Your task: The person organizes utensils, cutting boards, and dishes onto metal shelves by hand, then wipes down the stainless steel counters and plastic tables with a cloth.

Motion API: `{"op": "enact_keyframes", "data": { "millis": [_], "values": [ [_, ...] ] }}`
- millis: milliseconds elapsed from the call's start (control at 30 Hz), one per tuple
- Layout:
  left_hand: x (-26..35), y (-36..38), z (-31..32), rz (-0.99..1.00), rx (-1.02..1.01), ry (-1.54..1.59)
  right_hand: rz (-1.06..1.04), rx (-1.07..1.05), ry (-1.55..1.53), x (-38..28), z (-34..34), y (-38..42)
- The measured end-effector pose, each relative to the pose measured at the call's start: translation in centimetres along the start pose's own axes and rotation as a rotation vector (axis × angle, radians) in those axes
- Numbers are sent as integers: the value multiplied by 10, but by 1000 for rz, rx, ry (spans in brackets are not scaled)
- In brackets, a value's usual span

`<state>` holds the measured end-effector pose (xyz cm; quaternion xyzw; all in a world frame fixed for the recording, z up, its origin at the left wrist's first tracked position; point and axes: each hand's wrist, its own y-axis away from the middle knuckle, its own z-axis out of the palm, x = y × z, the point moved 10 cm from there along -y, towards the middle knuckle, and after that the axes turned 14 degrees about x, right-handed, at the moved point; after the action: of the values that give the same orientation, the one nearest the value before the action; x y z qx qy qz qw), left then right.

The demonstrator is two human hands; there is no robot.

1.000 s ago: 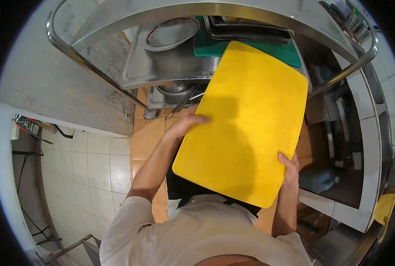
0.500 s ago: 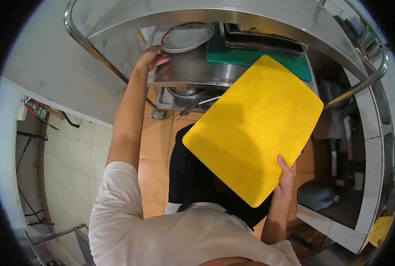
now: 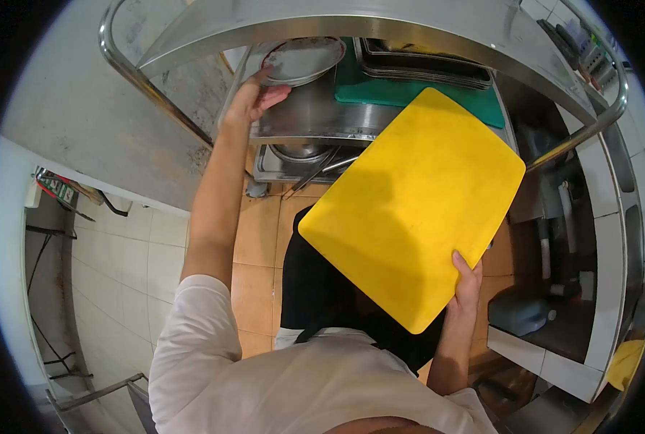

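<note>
My right hand grips a yellow cutting board by its lower right edge, thumb on the top face. The board is tilted in front of my body and covers part of the cart. At the left end of the cart's middle shelf, my left hand is open, its fingers spread at the rim of a small stack of white plates with a reddish patterned border. One fingertip overlaps the plate rim. Right of the plates lies a green cutting board with stacked metal trays on it.
The cart's steel top and its tubular handles arch over the shelf. Lower down, a metal bowl and long-handled utensils sit on the bottom shelf. A bluish jug stands in the tiled recess at right. A grey wall is at left.
My left hand has moved slightly right, its fingers now spread at the plate rim. The yellow board stays in my right hand, nearly unmoved. The view has shifted a little.
</note>
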<state>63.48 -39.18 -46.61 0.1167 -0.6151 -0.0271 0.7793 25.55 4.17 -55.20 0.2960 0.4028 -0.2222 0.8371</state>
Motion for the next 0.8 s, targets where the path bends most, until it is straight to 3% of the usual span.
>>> {"op": "enact_keyframes", "data": {
  "millis": [67, 167, 267, 367, 467, 667, 800],
  "values": [
    [-8, -28, 9, -24, -47, 166, -11, -3, -31, -4, 5, 2],
    [-26, -82, -7, -3, 56, 195, 4, -41, -40, 0, 1, 0],
    [-15, -82, -19, 78, 185, 206, 3, -37, -43, -2, 4, 1],
    [15, -38, -31, 237, 353, 68, 24, -24, -15, -1, 4, 1],
    [31, -21, -63, 360, 616, -568, 17, -4, -16, -1, 4, 3],
    [-25, -77, -38, -197, 34, -107, 27, 35, 7, 0, 0, 2],
    [-15, -50, -16, -193, 70, -22, 23, -2, -8, 0, 4, 3]
  ]
}}
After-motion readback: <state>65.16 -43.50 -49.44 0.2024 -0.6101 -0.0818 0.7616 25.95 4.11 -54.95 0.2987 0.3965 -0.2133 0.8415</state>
